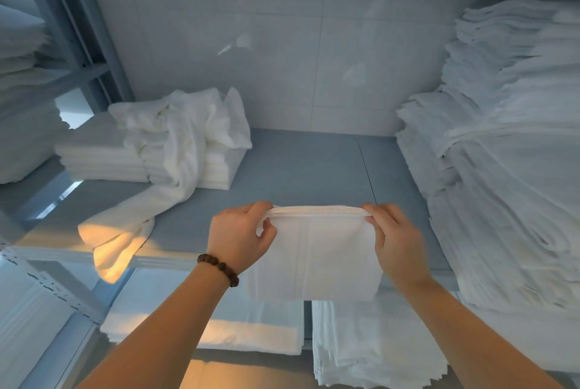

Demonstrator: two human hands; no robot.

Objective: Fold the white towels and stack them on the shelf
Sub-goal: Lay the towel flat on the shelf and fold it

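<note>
Grey shelf [298, 165], loose towels [188, 125] heaped at 10 o'clock. Set apart, left hand [238, 238] and right hand [397, 238] pinch the folded towel [317, 260] at its top corners, the blurred right one apparently so. Soft, light, floppy cloth: likely best held by both corners.

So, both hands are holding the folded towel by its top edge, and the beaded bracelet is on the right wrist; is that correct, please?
Not quite: the head view shows the bracelet on the left wrist, not the right. The rest stands: the left hand and the right hand both hold the folded towel by its top edge.
</note>
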